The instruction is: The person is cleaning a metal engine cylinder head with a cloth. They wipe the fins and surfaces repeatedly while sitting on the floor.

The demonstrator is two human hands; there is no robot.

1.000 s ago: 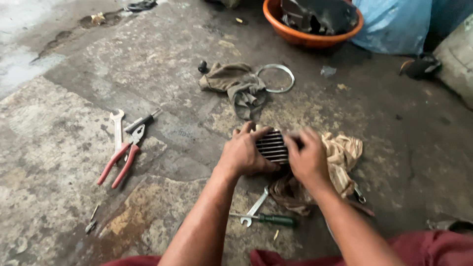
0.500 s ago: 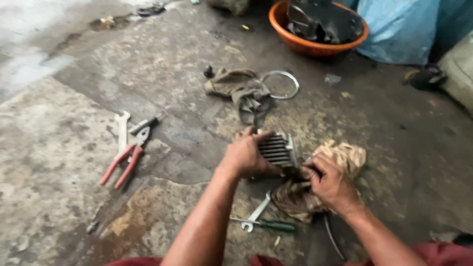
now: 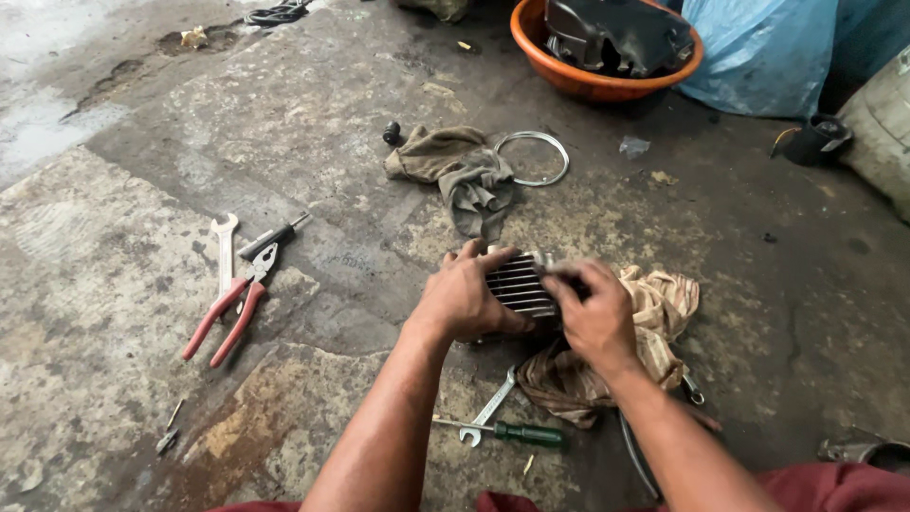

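Note:
A finned metal engine part (image 3: 519, 283) rests on the concrete floor in the middle of the head view. My left hand (image 3: 462, 296) grips its left side, fingers over the fins. My right hand (image 3: 593, 314) closes on its right side, fingers curled over the top edge; whether it holds something small there, I cannot tell. A striped beige rag (image 3: 654, 313) lies under and to the right of the part.
Red-handled pliers (image 3: 227, 311), a spanner (image 3: 226, 248) and a black-handled tool (image 3: 270, 235) lie left. A small spanner (image 3: 487, 411) and green screwdriver (image 3: 523, 434) sit near my arms. A grey rag (image 3: 460, 173), metal ring (image 3: 534, 156) and orange basin (image 3: 607, 68) are farther back.
My right hand has come back from the beige rag onto the right side of the finned part. The left hand stays on the part.

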